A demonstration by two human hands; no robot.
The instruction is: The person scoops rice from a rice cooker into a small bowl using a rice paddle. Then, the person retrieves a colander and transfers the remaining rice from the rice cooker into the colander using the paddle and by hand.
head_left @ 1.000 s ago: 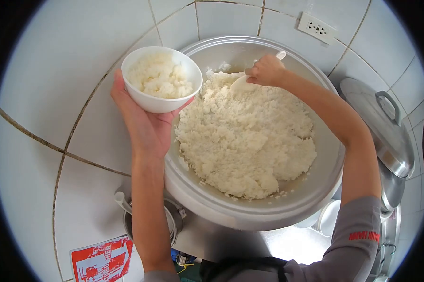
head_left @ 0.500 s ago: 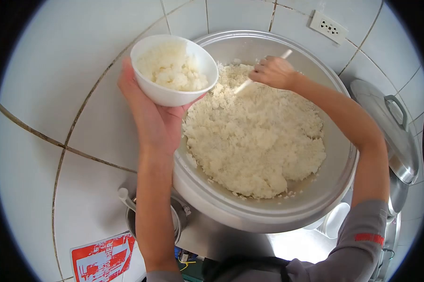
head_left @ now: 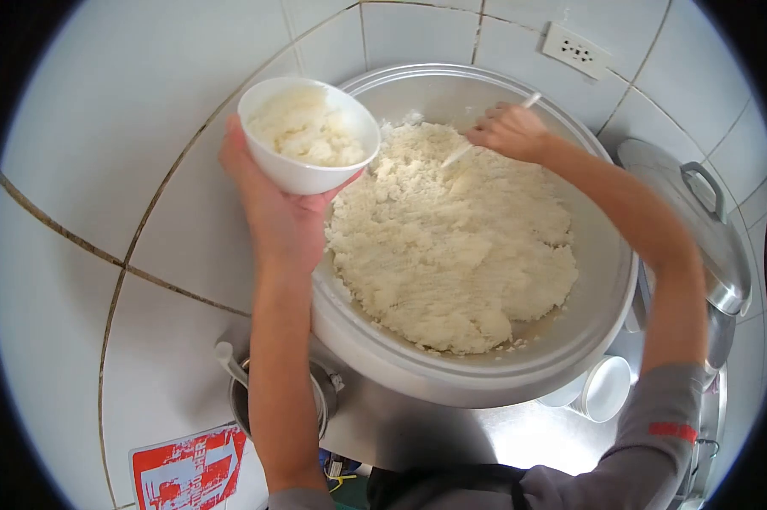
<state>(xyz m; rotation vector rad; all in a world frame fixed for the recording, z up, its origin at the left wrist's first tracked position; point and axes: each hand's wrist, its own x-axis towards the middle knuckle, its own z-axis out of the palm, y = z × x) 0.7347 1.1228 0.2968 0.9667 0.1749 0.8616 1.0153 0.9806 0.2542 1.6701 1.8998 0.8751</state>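
Note:
My left hand (head_left: 285, 217) holds up a white bowl (head_left: 302, 176) from below, fingers around its side. Cooked rice (head_left: 315, 140) fills part of the bowl, which tilts a little toward the right. Beside it stands a large round metal pot (head_left: 400, 374) with a broad mass of white rice (head_left: 451, 255) inside. Over the pot's far side, my right hand (head_left: 511, 132) is closed around a white rice paddle (head_left: 458, 155). The paddle's lower end touches the rice, and its tip is hard to make out there.
At the right, a metal lid (head_left: 685, 217) leans by the tiled wall. White bowls (head_left: 606, 389) lie on the metal counter below the pot. A small metal container (head_left: 328, 382) with a white-handled utensil sits near my left forearm. A wall outlet (head_left: 576, 51) is at the upper right.
The view has shifted slightly. My right hand and the paddle have moved a little to the right across the rice. The bowl remains held in my left hand, slightly lower in view.

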